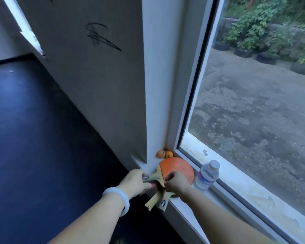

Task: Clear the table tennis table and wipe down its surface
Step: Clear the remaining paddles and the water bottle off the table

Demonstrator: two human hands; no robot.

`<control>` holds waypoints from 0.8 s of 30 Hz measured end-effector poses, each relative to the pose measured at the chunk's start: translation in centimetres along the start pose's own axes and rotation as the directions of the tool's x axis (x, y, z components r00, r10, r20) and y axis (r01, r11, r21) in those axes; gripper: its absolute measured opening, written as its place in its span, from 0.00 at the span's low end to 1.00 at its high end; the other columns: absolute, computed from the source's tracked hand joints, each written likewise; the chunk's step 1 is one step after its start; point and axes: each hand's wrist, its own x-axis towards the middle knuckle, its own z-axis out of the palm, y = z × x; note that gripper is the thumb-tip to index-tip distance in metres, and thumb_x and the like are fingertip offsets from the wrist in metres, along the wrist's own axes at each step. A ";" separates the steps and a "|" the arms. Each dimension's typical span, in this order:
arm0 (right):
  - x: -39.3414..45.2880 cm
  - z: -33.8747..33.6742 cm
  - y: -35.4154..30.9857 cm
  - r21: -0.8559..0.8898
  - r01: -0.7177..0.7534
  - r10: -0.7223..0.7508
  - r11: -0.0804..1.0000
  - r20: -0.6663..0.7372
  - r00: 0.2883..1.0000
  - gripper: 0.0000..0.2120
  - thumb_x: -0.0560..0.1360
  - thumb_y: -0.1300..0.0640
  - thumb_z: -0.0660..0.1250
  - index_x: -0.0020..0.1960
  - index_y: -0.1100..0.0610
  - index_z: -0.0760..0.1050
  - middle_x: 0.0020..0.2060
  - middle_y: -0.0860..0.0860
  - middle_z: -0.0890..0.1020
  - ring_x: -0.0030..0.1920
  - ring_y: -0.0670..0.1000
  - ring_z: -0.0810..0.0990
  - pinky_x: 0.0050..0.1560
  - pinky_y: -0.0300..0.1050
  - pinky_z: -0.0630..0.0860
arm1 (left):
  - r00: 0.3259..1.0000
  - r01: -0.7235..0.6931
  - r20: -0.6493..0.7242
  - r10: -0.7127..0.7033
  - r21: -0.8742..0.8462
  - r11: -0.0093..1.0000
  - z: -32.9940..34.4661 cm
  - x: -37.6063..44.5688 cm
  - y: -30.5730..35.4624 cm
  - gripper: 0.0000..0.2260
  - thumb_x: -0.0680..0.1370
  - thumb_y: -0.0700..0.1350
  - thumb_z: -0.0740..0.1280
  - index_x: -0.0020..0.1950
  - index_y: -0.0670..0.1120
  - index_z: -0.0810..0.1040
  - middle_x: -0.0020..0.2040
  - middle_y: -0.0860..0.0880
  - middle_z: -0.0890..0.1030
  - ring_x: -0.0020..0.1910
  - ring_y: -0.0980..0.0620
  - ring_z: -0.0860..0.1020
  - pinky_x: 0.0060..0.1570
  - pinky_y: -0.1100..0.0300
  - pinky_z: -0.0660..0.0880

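Note:
A stack of table tennis paddles [178,167] with an orange-red rubber face lies on the white window sill [224,196], several wooden handles fanning out over the sill's edge. My left hand [136,182], with a pale bangle on its wrist, grips one handle that points left. My right hand [177,182] rests on the lower edge of the paddle face, fingers curled at the handles' base. Two orange balls [164,153] sit in the sill's corner behind the paddles.
A clear plastic water bottle [207,175] with a white cap stands on the sill just right of the paddles. A grey wall panel with black scribbles [99,67] rises on the left above dark blue floor [33,138]. The window pane shows a gravel yard outside.

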 end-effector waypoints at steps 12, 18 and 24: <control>-1.5 12.7 -28.9 -0.288 0.581 -0.503 0.761 0.304 0.809 0.09 0.71 0.60 0.71 0.48 0.54 0.74 0.45 0.50 0.78 0.40 0.49 0.76 0.36 0.37 0.71 | 0.854 0.287 -0.398 -0.335 -0.177 0.941 -21.4 -9.7 -17.5 0.20 0.76 0.52 0.71 0.65 0.48 0.72 0.64 0.49 0.73 0.60 0.51 0.73 0.59 0.58 0.71; -3.6 23.4 -45.5 -0.429 0.801 -0.634 0.417 0.494 0.595 0.07 0.74 0.56 0.71 0.47 0.57 0.75 0.46 0.53 0.76 0.48 0.52 0.76 0.43 0.41 0.67 | 0.703 0.374 -0.527 -0.478 -0.296 0.879 -32.6 -17.1 -29.1 0.22 0.77 0.53 0.70 0.67 0.47 0.71 0.66 0.48 0.71 0.62 0.49 0.73 0.59 0.57 0.71; -5.5 32.3 -58.8 -0.533 0.836 -0.614 0.135 0.617 0.493 0.12 0.79 0.53 0.65 0.45 0.63 0.79 0.56 0.59 0.80 0.60 0.55 0.78 0.55 0.44 0.71 | 0.569 0.448 -0.609 -0.552 -0.333 0.829 -42.4 -23.9 -39.7 0.22 0.76 0.53 0.71 0.66 0.45 0.71 0.65 0.48 0.71 0.61 0.49 0.73 0.61 0.56 0.72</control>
